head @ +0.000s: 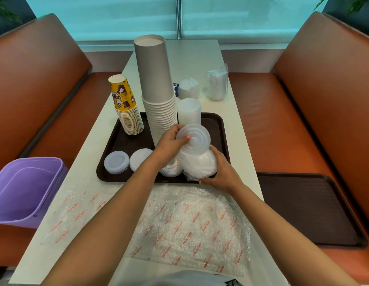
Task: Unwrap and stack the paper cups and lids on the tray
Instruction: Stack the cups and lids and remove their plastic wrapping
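**Clear lid held over the wrapped lids at the tray's near edge**

A clear lid [194, 139] is pinched at its rim by the left hand [169, 145], fingers curled round it, just above the tray [217, 122]. Below it, a wrapped bundle of lids [198, 168] is gripped from the 3 o'clock side by the right hand [222, 172], at the tray's 5 o'clock corner. On the tray, two low lid stacks [116, 162] lie at 8 o'clock; a stack of yellow cups [127, 108] stands at 10 o'clock, a tall stack of grey cups [156, 87] at 12 o'clock, and a stack of white lids [189, 111] at 1 o'clock. Beyond the tray, two wrapped packs [217, 82] rest on the white table [200, 58]. Printed bubble wrap [189, 223] is spread at the table's 6 o'clock end. A purple bin [24, 188] stands at 9 o'clock, and a second tray [309, 209] lies on the orange bench [262, 112] at 3 o'clock. Blinds cover the window [127, 17] at 12 o'clock.
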Motion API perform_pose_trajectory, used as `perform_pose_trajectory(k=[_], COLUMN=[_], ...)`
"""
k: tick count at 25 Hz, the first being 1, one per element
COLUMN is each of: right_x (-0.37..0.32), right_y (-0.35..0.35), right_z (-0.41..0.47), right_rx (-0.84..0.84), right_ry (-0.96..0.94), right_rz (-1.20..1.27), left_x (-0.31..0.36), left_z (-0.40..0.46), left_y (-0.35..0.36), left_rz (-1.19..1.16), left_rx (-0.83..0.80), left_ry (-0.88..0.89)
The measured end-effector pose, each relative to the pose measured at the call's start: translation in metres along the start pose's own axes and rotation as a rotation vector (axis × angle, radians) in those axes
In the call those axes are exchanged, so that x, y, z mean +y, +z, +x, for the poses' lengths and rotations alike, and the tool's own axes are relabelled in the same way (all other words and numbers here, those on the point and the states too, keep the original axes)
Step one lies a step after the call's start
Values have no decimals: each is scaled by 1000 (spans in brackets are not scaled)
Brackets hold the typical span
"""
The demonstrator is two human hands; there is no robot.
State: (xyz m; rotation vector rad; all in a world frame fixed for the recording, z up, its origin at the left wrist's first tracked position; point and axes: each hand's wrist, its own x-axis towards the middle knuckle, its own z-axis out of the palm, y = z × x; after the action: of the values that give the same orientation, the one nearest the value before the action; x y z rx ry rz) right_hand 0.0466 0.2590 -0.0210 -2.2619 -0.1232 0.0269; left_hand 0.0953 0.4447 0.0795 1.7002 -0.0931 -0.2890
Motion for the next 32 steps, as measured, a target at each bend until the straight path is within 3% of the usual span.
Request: perform_pose_trajectory(k=[3,6,12,15,19,23,29,32], right_x=[0,0,-1,3,16,21,18,19], right_y=[1,2,2,-1,-8,-1,13,14], right_z=[3,4,10,11,8,5,2,1], right_rx=[11,10,-22,-5,98,148,247,240], right_ry=[4,-24,-345,-260,-196,-220,-164,-155], right_rz=[0,-8,-364,-399,-325,-300,-252,-253], left_x=[-3,-22,-64,-72,-81,-81,-72,-62], left_z=[-9,-20,-27,-24,-18,-23,-10,4], left_y=[-15,-29,-34,-33,-30,-27,-26,-24], left_rz=[-47,219,677,766,927,1080,1116,1285], left_rx=[324,472,369,323,147,-10,-36,-145], left_ry=[92,213,368,410,437,314,348,285])
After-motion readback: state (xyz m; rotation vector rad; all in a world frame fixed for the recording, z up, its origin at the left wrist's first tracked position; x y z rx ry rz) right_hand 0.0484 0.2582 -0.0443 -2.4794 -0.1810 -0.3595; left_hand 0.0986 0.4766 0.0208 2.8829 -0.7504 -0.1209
